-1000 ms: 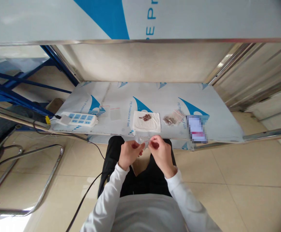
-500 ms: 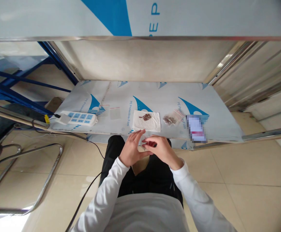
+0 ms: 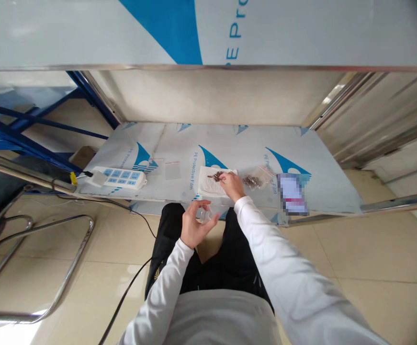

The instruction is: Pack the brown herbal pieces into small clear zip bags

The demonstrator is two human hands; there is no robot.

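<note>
My left hand [image 3: 193,227] is over my lap, just off the shelf's front edge, its fingers and thumb curled around a small clear plastic bag [image 3: 204,215]. On the shelf, a white paper napkin [image 3: 207,189] bears a little heap of small, thin brown pieces [image 3: 214,177]. My right hand [image 3: 232,185] reaches over the napkin, its fingertips pinched together at the right side of the heap. Right of that hand lies a clear bag [image 3: 260,178] with more brown pieces inside. The pieces are too small to name exactly.
Two flat clear zip bags [image 3: 173,170] lie left of the napkin, near a white power strip [image 3: 120,178]. A phone [image 3: 293,194], blurred out, rests at the right. An upper panel [image 3: 86,33] overhangs the film-covered shelf [image 3: 208,132]. A metal-framed chair [image 3: 82,249] stands at left.
My right hand has left the bag at my left hand and moved forward onto the brown heap. The left hand stays over my lap with the clear bag, now more plainly seen.
</note>
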